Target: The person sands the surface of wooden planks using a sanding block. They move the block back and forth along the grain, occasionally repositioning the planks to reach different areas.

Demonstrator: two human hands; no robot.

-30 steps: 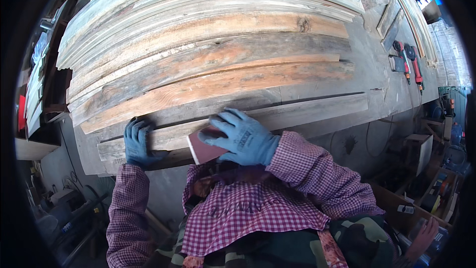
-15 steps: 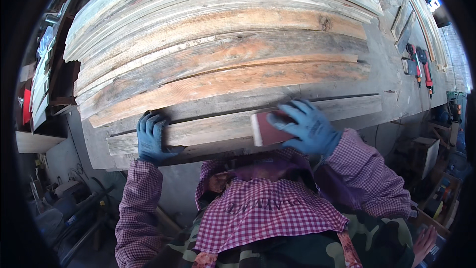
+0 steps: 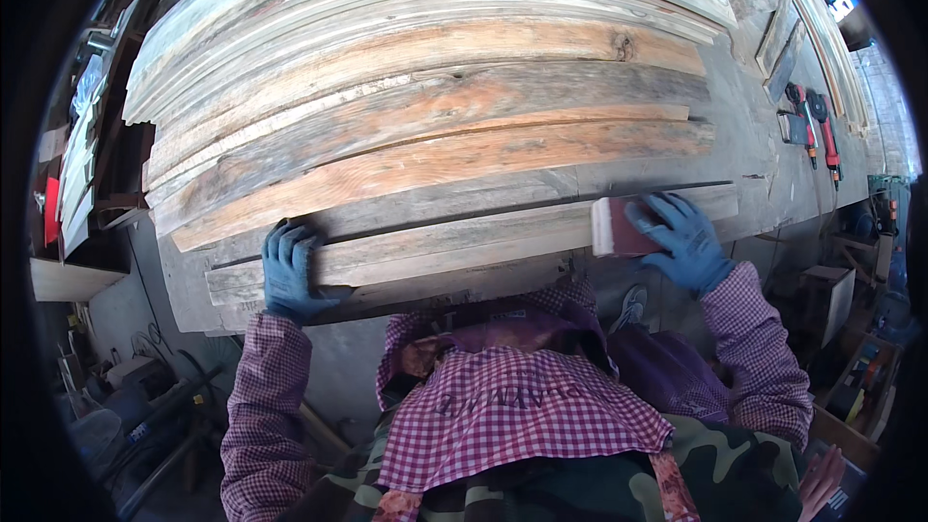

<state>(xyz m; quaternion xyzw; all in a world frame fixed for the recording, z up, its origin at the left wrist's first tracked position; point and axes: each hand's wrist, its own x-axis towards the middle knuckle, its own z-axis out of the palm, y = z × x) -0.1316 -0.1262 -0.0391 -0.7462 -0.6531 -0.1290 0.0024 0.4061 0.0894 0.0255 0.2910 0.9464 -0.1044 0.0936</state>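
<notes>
A narrow, pale wooden board [image 3: 454,244] lies crosswise along the near edge of the workbench. Near its left end, my left hand [image 3: 290,275], in a blue glove, grips it with fingers over the far edge and thumb on the near side. Toward the board's right end, my right hand [image 3: 688,246], gloved the same, holds a dark red sanding block [image 3: 619,227] with a whitish end. The block rests on the board's upper face. My right palm hides part of the block.
Several weathered planks [image 3: 445,150] lie side by side beyond the board, with stacked boards [image 3: 406,0] farther back. Two red-and-black power tools [image 3: 822,126] sit on the bench [image 3: 754,184] at the right. Another person's bare hand [image 3: 822,478] shows at lower right, near a wooden box [image 3: 875,406].
My right hand has slid the sanding block along the board to the right, from near its middle toward its right end. My left hand keeps its hold in nearly the same place.
</notes>
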